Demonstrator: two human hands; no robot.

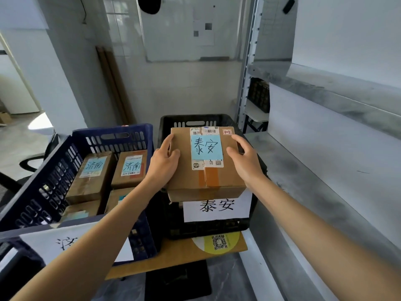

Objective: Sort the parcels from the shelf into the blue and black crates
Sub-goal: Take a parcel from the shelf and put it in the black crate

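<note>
Gripping the parcel (206, 179) by opposite sides, the left hand (166, 158) and right hand (244, 159) hold it over the black crate (217, 229), apparently touching its rim

Matt cardboard parcel (208, 170) w/ glossy tape, perforated plastic crates (195, 120), scuffed grey metal shelf (325, 170).

Your brown board (171, 255) carries blue crate (54, 183) at 9 o'clock, black crate (206, 229) at 3. At 5, a yellow QR sticker (218, 243).
</note>
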